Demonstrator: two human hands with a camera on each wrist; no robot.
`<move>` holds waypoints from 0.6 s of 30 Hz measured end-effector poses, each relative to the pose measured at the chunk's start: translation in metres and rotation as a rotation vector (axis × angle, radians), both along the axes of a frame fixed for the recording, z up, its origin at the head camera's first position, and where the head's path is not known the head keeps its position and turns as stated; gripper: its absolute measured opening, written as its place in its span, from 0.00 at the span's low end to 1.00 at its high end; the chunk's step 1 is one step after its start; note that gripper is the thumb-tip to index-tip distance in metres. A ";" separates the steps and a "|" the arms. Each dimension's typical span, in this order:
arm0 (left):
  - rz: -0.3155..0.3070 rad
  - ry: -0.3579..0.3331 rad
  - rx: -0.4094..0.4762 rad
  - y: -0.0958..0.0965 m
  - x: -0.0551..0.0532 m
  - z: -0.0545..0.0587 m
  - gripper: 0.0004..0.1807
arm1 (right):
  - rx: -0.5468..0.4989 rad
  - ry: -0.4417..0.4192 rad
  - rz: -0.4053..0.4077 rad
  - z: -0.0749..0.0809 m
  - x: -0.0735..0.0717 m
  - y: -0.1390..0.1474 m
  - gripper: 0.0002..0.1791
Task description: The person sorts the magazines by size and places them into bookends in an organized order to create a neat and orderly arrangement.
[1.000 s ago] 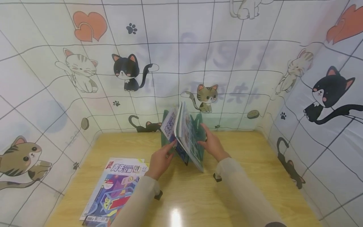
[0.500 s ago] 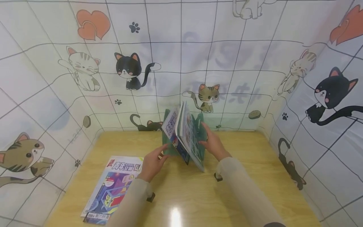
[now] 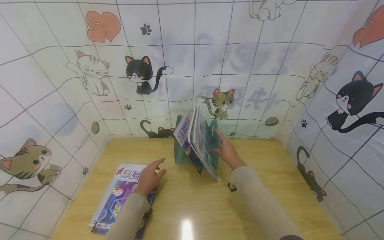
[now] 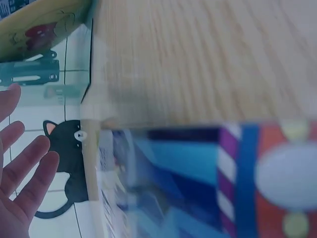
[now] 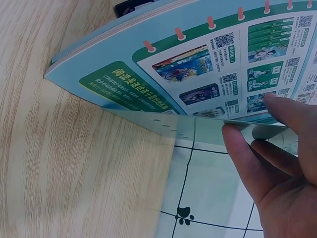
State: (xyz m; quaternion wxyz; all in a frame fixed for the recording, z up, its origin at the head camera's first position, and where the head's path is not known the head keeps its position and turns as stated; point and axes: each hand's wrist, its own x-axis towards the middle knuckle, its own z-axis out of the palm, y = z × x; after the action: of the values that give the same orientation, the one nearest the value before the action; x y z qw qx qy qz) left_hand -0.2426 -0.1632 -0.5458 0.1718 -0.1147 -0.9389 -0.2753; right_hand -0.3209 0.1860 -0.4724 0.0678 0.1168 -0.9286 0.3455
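My right hand (image 3: 228,154) pinches the right panel of a translucent green book stand (image 3: 181,155), thumb inside and fingers outside. Several magazines (image 3: 201,141) lean to the left in the stand; in the right wrist view the nearest one (image 5: 114,59) shows a pale blue and green back. My left hand (image 3: 149,178) is over the upper right part of a magazine stack (image 3: 112,203) on the table, fingers apart and holding nothing. The forearm hides part of that stack. In the left wrist view, a colourful cover (image 4: 183,173) lies close to the camera and blurred.
The wooden table (image 3: 192,206) reaches back to a wall cloth (image 3: 180,60) with printed cats and grid lines, which also closes off both sides. The stand is near the back edge, and the magazine stack lies at the front left.
My left hand has let go of the leaning magazines and moved left and toward me, over the stack. My right hand stays on the stand's panel.
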 end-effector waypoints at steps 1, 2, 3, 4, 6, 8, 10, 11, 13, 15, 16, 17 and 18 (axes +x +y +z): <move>0.004 -0.008 -0.001 -0.002 0.000 -0.001 0.28 | -0.003 -0.001 0.002 0.000 0.000 0.000 0.55; 0.010 -0.015 -0.003 -0.005 0.001 -0.002 0.28 | -0.004 -0.001 -0.002 0.001 0.000 -0.001 0.55; 0.019 -0.025 -0.002 -0.007 0.001 -0.002 0.28 | -0.006 -0.001 -0.002 0.001 0.000 -0.001 0.54; 0.026 -0.037 0.000 -0.009 0.002 -0.002 0.28 | -0.005 -0.003 -0.004 0.001 0.000 -0.001 0.54; 0.035 -0.054 0.012 -0.012 0.004 -0.002 0.28 | -0.006 -0.010 -0.004 0.001 0.000 -0.001 0.54; 0.048 -0.069 0.010 -0.015 0.005 -0.003 0.27 | -0.005 -0.015 -0.004 0.000 0.000 0.000 0.54; 0.051 -0.078 0.012 -0.019 0.006 -0.004 0.27 | -0.004 -0.020 -0.004 0.000 0.000 0.000 0.54; 0.051 -0.078 0.017 -0.021 0.006 -0.005 0.27 | -0.007 -0.022 -0.003 0.001 0.000 0.000 0.54; 0.058 -0.082 0.023 -0.025 0.006 -0.008 0.27 | -0.009 -0.022 -0.004 0.001 0.000 0.000 0.54; 0.059 -0.089 0.041 -0.029 0.007 -0.010 0.26 | -0.008 -0.021 -0.006 0.002 0.001 -0.001 0.54; 0.057 -0.094 0.046 -0.031 0.007 -0.011 0.26 | -0.008 -0.021 -0.008 0.002 0.002 -0.001 0.54; 0.062 -0.105 0.044 -0.033 0.007 -0.013 0.26 | -0.008 -0.019 -0.008 0.002 0.002 -0.001 0.54; 0.065 -0.120 0.042 -0.035 0.007 -0.015 0.25 | -0.005 -0.017 -0.009 0.002 0.002 -0.001 0.54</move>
State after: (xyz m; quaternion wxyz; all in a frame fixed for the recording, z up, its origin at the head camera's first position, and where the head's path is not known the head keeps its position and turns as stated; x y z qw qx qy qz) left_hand -0.2354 -0.1981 -0.5604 0.1263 -0.0639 -0.9447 -0.2957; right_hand -0.3190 0.1850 -0.4705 0.0614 0.1096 -0.9289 0.3484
